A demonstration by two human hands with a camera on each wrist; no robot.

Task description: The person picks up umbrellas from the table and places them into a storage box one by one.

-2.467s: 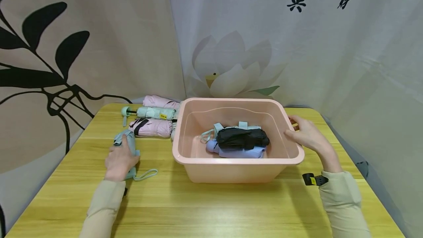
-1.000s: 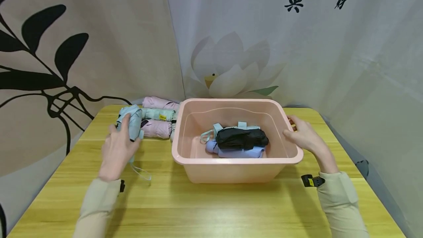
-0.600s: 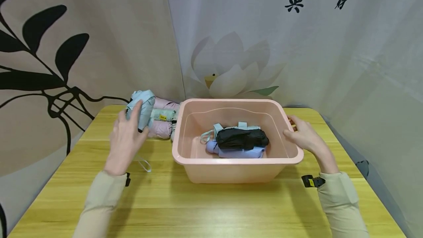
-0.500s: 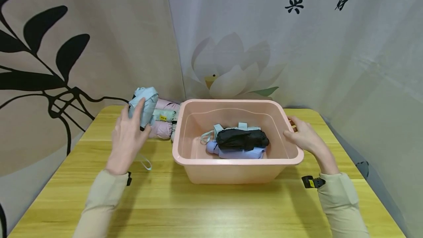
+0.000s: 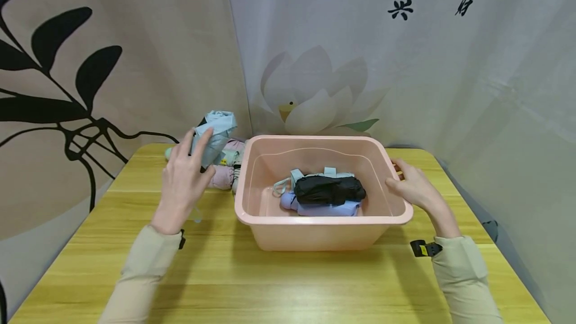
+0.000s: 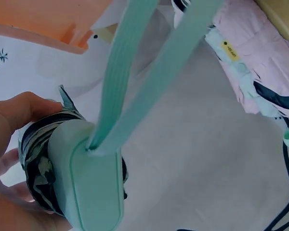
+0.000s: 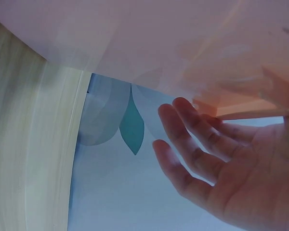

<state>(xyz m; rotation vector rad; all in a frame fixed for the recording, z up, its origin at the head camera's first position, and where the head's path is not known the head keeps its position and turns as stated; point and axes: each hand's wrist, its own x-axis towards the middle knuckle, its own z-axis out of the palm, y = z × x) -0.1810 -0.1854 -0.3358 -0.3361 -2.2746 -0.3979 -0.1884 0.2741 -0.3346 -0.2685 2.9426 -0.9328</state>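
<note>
My left hand (image 5: 182, 184) grips a folded light-blue umbrella (image 5: 217, 134) in the air, left of the pink plastic tub (image 5: 315, 236). In the left wrist view, the umbrella's mint handle end (image 6: 94, 178) faces the camera, with a wrist strap (image 6: 120, 72) looping from it. My right hand (image 5: 418, 184) holds the tub's right rim, its thumb over the edge. Seen from the right wrist, the fingers (image 7: 190, 161) curve loosely beneath the rim outside. Inside the tub, a black folded umbrella (image 5: 330, 189) lies across a periwinkle one (image 5: 330, 209) and a light-blue one (image 5: 330, 170).
More folded umbrellas lie left of the tub at the table's back: a pink one (image 5: 221, 178), a mint one (image 5: 230, 156) and another pink one (image 5: 235, 145), partly hidden by my left hand and its umbrella. The wooden table (image 5: 288, 284) meets a printed curtain (image 5: 315, 24) behind.
My left hand has picked the light-blue umbrella up from the table's left side and carried it up and rightward toward the tub. The right hand stays on the rim; the tub has barely moved.
</note>
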